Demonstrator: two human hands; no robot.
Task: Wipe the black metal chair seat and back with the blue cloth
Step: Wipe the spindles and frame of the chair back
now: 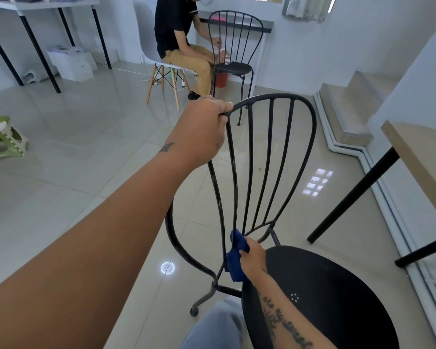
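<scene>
Black metal is the frame of the chair (pixel 272 157), which stands tilted close before the person, with its round seat (pixel 325 298) at the lower right of the head view. The left hand (pixel 204 129) is closed around the top rail of the back and steadies it. The right hand (pixel 253 258) pinches the blue cloth (pixel 235 260) and presses it around the lower end of one thin rod, just above the seat. The cloth looks soft and bunches easily, so I judge it can wrap each rod well. The frame seems stiff and rather light, and the top rail is a good place to hold it. Behind, another person (pixel 179 36) sits by a second chair (pixel 234 44).
</scene>
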